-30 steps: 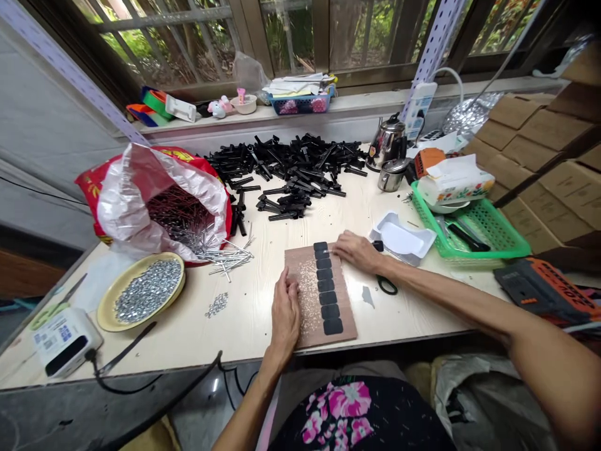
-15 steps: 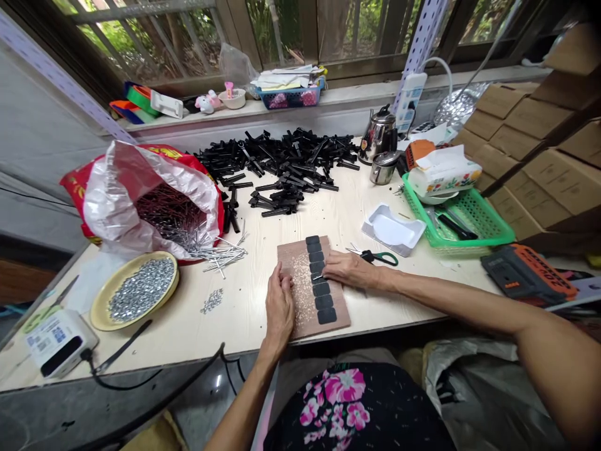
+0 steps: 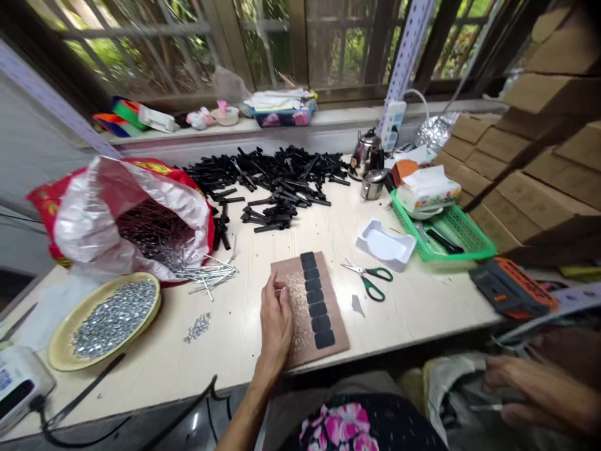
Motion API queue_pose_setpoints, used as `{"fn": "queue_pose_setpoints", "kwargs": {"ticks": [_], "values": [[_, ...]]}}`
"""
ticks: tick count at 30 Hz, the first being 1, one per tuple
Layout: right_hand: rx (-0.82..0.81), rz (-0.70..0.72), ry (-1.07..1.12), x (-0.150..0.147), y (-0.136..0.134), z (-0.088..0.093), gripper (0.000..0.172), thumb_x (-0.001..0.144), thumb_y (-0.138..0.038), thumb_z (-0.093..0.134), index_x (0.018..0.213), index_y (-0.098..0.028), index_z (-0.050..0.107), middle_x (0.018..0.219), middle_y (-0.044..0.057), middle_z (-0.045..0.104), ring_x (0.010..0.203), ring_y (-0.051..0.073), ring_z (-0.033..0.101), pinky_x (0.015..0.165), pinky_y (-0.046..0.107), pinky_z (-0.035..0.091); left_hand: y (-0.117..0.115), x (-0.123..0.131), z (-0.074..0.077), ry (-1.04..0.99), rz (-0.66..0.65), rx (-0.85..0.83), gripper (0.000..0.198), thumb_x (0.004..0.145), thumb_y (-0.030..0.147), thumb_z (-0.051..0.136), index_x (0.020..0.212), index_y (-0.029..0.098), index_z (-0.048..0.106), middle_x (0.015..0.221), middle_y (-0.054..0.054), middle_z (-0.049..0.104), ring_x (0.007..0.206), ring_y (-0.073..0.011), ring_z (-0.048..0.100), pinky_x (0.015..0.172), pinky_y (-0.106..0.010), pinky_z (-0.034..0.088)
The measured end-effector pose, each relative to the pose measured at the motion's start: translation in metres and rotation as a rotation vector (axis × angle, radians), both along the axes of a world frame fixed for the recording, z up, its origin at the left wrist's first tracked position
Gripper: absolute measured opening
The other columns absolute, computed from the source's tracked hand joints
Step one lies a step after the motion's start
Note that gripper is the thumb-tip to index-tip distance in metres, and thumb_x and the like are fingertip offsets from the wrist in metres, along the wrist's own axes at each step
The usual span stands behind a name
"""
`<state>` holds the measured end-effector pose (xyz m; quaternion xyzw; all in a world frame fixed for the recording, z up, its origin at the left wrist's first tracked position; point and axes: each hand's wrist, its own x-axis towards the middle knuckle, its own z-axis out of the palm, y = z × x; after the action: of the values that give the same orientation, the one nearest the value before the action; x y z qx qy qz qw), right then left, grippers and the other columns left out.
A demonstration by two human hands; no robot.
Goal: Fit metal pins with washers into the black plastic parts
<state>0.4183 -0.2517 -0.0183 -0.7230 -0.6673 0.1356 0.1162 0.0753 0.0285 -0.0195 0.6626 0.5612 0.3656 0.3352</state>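
My left hand rests along the left side of a brown board, its fingers curled together; whatever they pinch is too small to make out. A column of black rounded pads runs down the board, beside scattered pale specks. My right hand is blurred at the lower right, over a grey sack, with finger and thumb apart. A thin pale streak of a small rod shows just off the thumb. Scissors with green handles lie to the right of the board.
Small metal pieces fill a yellow bowl, and several lie loose. A red bag spills metal rods. Black plastic parts are heaped behind. A white tray, green basket, power-tool battery and cartons stand right.
My right hand has left the board with its thin metal piece and moved right and down over the sack. The scissors now show fully. My left hand stays at the board; the view has shifted.
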Motion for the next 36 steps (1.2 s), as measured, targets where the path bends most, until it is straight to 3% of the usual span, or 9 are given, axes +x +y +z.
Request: {"fn": "queue_pose_setpoints", "kwargs": {"ticks": [3,8,12,15,18,22,26,32,36], "values": [[-0.039,0.144,0.109,-0.012,0.065,0.017,0.017,0.08,-0.044,0.056,0.094,-0.04,0.065,0.091,0.009,0.066,0.085,0.024,0.064,0.068,0.034,0.05,0.024,0.008,0.007,-0.152,0.061,-0.032,0.051,0.091,0.038,0.04,0.138,0.02,0.037,0.114,-0.012,0.055,0.094,-0.0201,0.058,0.086,-0.036,0.046],[0.049,0.465,0.217,-0.082,0.257,0.058,0.029,0.096,-0.035,0.036,0.095,-0.025,0.063,0.092,0.006,0.063,0.082,0.018,0.061,0.072,0.029,0.046,0.073,0.014,0.003,-0.274,0.207,0.025,0.052,0.09,0.039,0.04,0.137,0.019,0.036,0.113,-0.012,0.051,0.093,-0.019,0.059,0.082,-0.034,0.047],[0.298,0.449,0.03,-0.138,0.398,0.036,0.025,0.096,-0.027,0.039,0.098,-0.019,0.063,0.096,0.007,0.06,0.09,0.019,0.056,0.074,0.029,0.043,0.092,0.011,-0.012,-0.209,0.259,0.095,0.048,0.09,0.034,0.039,0.136,0.016,0.038,0.111,-0.012,0.051,0.101,-0.0218,0.056,0.088,-0.038,0.044],[0.34,0.333,-0.105,-0.163,0.466,0.014,0.014,0.089,-0.024,0.053,0.098,-0.02,0.064,0.099,0.008,0.06,0.093,0.021,0.051,0.075,0.03,0.04,0.096,0.007,-0.02,-0.134,0.25,0.153,0.046,0.09,0.031,0.041,0.133,0.016,0.041,0.111,-0.013,0.053,0.104,-0.0236,0.054,0.091,-0.041,0.043],[0.329,0.301,-0.14,-0.176,0.483,0.005,0.008,0.085,-0.019,0.058,0.083,-0.016,0.064,0.088,0.01,0.061,0.09,0.023,0.05,0.078,0.034,0.038,0.098,0.005,-0.023,-0.114,0.234,0.218,0.042,0.088,0.029,0.044,0.129,0.018,0.047,0.118,-0.014,0.054,0.108,-0.0247,0.052,0.096,-0.044,0.041],[0.352,0.265,-0.015,-0.189,0.441,0.008,0.016,0.09,-0.026,0.05,0.094,-0.014,0.061,0.09,0.009,0.06,0.084,0.021,0.052,0.074,0.034,0.039,0.102,0.005,-0.021,-0.288,0.242,0.069,0.039,0.086,0.039,0.05,0.118,0.018,0.057,0.121,-0.014,0.056,0.114,-0.0259,0.051,0.098,-0.043,0.039],[0.156,0.635,0.312,-0.199,0.412,0.011,0.017,0.09,-0.03,0.051,0.095,-0.019,0.063,0.087,0.002,0.061,0.074,0.013,0.056,0.064,0.023,0.041,0.107,0.004,-0.021,-0.704,0.236,-0.251,0.046,0.08,0.051,0.057,0.11,0.016,0.061,0.107,-0.012,0.065,0.097,-0.0231,0.062,0.082,-0.034,0.048],[0.199,0.502,-0.028,-0.22,0.474,0.006,0.015,0.091,-0.02,0.051,0.101,-0.017,0.062,0.096,0.006,0.061,0.082,0.016,0.059,0.068,0.024,0.041,0.108,0.0,-0.015,-1.019,0.364,-0.307,0.042,0.071,0.051,0.067,0.091,0.016,0.056,0.055,0.007,0.047,0.045,-0.0057,0.045,0.048,-0.019,0.041],[0.23,0.537,-0.116,-0.235,0.487,0.0,0.031,0.09,-0.011,0.044,0.118,-0.018,0.055,0.096,0.009,0.06,0.083,0.018,0.058,0.067,0.027,0.042,0.111,-0.003,-0.01,-1.176,0.32,-0.459,0.038,0.071,0.04,0.072,0.093,0.014,0.056,0.05,0.009,0.043,0.04,-0.0048,0.041,0.04,-0.016,0.033]]}}
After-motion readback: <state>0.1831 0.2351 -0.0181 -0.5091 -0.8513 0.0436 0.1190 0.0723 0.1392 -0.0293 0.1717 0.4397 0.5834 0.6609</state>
